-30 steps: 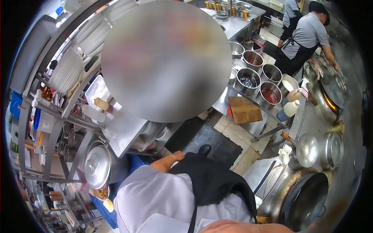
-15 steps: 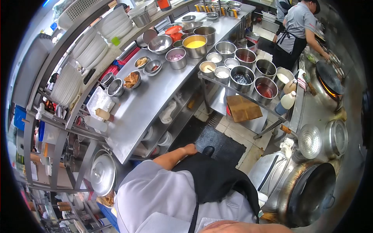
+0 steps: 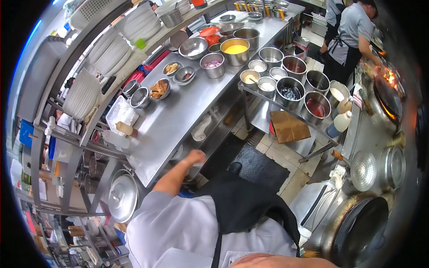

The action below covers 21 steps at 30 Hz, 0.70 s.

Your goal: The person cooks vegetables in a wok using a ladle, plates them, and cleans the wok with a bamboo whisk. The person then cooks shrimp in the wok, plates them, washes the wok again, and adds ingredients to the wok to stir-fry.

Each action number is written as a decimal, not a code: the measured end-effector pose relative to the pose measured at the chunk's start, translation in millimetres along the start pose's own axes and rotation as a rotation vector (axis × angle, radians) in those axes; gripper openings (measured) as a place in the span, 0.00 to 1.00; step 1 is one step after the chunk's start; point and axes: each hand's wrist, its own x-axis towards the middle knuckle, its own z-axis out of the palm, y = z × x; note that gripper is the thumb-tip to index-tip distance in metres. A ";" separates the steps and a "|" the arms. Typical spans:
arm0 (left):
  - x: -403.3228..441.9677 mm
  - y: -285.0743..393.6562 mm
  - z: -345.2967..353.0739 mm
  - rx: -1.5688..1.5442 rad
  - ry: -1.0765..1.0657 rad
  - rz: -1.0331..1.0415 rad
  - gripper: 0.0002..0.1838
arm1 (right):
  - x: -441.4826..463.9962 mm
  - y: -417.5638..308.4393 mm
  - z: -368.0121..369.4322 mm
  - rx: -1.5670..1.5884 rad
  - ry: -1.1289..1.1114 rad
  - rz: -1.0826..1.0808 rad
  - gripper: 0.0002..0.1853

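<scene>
My left hand [image 3: 195, 157] hangs in front of me beside the long steel table [image 3: 178, 118], above the floor and apart from the tabletop. Its fingers look curled in, and I see nothing in them. My right hand is out of the picture. Nearest along this table edge are a squeeze bottle [image 3: 126, 129], a bowl of brown fried pieces [image 3: 159, 88] and a white cloth [image 3: 202, 128] on the shelf below.
A low stand holds several steel pots, one with red liquid [image 3: 315, 106]. Under it lies a brown cardboard piece [image 3: 289, 127]. A black wok [image 3: 362, 232] and a perforated ladle [image 3: 363, 165] are at right. Two people work at the back; flames rise by a far wok [image 3: 388, 96].
My left hand has swung left and up toward the table edge. The surroundings have shifted slightly right in view. Flames have flared by the far wok, where a person works.
</scene>
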 end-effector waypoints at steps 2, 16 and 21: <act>11.0 26.6 -42.6 -0.248 0.210 -0.031 0.11 | 5.3 -23.0 -0.8 -0.043 0.001 -0.012 0.18; 157.4 89.7 -272.0 -1.222 0.518 0.255 0.10 | 1.2 -521.6 100.3 -0.369 -0.044 -1.209 0.17; 227.5 125.8 -239.7 -1.257 0.427 0.216 0.14 | -115.5 -735.3 205.5 -0.372 0.004 -1.503 0.19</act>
